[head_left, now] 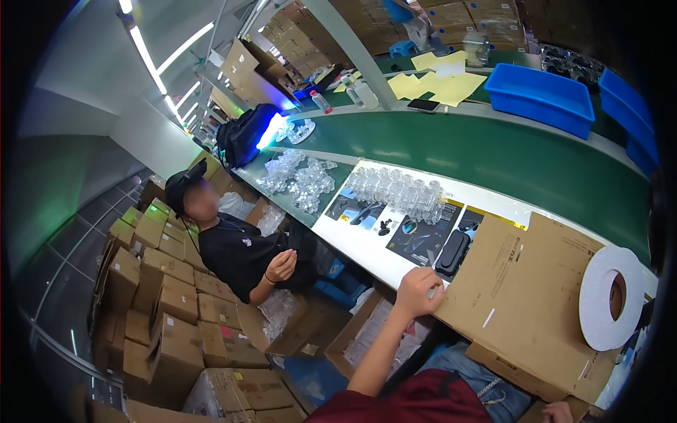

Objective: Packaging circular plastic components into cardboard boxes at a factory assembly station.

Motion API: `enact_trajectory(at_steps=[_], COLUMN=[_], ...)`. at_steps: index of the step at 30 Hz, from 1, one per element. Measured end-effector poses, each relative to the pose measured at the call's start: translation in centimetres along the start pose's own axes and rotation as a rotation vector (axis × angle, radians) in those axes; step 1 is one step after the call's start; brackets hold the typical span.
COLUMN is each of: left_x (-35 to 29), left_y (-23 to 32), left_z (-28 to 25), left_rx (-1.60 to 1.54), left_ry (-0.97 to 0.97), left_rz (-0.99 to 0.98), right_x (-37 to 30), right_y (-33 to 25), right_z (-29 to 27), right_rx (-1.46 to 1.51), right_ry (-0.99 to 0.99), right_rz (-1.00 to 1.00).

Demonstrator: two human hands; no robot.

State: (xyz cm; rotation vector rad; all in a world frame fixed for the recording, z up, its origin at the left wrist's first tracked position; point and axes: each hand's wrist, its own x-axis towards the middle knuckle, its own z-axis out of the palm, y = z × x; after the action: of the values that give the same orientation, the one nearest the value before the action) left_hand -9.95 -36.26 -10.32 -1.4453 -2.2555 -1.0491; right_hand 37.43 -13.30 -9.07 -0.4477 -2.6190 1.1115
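Note:
My left hand [419,291] is curled closed at the left edge of a flat brown cardboard carton [529,282] on the bench in front of me. Whatever its fingers hold, if anything, cannot be made out. Low in the picture, near the carton's front edge, my right hand [558,412] is mostly cut off by the frame. A large white roll [594,310] with a brown core lies on the carton's right part. Beyond my left hand are a dark oblong case [453,252], printed dark sheets [422,236] and rows of clear plastic parts [398,189].
Across the bench runs a green conveyor belt [451,151]. Blue bins [539,99], yellow sheets [451,84] and a phone [423,105] stand or lie beyond it. To the left, a person in black [236,247] sits by loose clear parts [303,180]; stacked cartons [176,303] fill the floor.

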Motion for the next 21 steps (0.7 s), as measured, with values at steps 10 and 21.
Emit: enact_trajectory(at_steps=[10, 21], left_x=[0.6, 0.9], left_y=[0.2, 0.3], left_z=[0.0, -0.2], left_rx=[-0.028, -0.032], left_ry=[-0.024, -0.054], left_rz=[-0.003, 0.005], right_x=[0.2, 0.9], right_y=[-1.4, -2.7], right_z=[-0.8, -1.0], right_rx=[0.043, 0.005], right_ry=[-0.043, -0.026], right_rz=[0.008, 0.001])
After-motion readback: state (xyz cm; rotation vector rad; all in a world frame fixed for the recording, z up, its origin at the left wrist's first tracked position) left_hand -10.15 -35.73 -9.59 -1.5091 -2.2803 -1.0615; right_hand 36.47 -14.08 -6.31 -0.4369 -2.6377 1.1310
